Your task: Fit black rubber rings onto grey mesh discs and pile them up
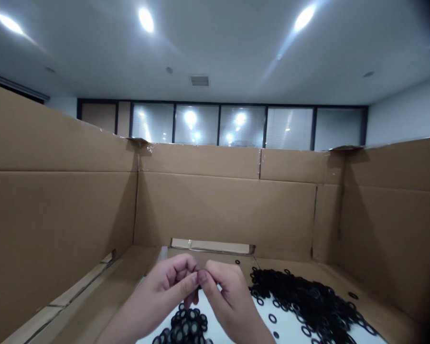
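My left hand point(172, 289) and my right hand point(227, 296) meet at the fingertips above a white surface point(208, 320). Both are closed in a pinch, thumbs against curled fingers. Whatever lies between the fingertips is too small and hidden to name. Below and partly behind my left hand sits a heap of small black round pieces point(188, 327), several with greyish centres. To the right of my right hand spreads a larger pile of flat black rings point(304, 298), some of them loose at its near edge, such as one single ring point(272, 318).
Tall cardboard walls point(222, 205) enclose the work area at the back, left and right. A slot with a pale strip point(215, 246) runs along the foot of the back wall. One stray ring point(353, 295) lies on the cardboard floor at the right, another ring point(237, 262) near the back.
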`<action>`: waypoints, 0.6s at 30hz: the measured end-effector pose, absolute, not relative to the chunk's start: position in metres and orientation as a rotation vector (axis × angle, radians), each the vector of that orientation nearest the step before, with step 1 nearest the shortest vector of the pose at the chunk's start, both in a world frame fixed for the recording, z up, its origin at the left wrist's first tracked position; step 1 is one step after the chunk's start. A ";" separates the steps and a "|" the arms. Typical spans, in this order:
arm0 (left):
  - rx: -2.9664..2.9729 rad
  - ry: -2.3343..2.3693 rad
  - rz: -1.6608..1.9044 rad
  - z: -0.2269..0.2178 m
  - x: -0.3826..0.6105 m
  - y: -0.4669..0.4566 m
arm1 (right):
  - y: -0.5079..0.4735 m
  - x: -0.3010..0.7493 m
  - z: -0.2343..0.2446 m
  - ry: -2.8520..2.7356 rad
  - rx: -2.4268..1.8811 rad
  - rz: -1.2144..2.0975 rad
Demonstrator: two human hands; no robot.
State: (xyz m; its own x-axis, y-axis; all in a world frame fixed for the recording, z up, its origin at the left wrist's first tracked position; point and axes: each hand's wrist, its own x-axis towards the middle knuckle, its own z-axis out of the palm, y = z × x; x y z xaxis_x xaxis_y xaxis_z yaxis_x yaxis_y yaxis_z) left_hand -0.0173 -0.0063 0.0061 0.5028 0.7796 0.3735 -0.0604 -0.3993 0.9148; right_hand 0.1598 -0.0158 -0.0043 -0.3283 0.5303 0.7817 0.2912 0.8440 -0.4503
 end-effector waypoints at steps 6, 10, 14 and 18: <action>1.882 0.707 0.868 0.011 -0.028 -0.010 | -0.015 0.167 -0.005 -2.099 -0.678 0.409; 1.758 0.589 0.964 0.010 -0.020 -0.012 | -0.014 0.161 -0.006 -1.939 -0.638 0.351; 1.610 0.493 1.103 0.003 -0.004 -0.012 | -0.013 0.151 -0.012 -1.706 -0.638 0.310; 1.559 0.437 1.136 -0.001 0.000 -0.009 | -0.013 0.148 -0.018 -1.702 -0.571 0.379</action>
State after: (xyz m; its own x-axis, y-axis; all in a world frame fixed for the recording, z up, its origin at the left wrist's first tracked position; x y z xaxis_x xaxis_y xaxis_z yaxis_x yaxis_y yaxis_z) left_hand 0.0002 -0.0085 -0.0012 0.4714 0.7706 0.4290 -0.2844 -0.3276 0.9010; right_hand 0.1475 -0.0127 -0.0184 -0.1390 0.5632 0.8145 0.1650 0.8242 -0.5417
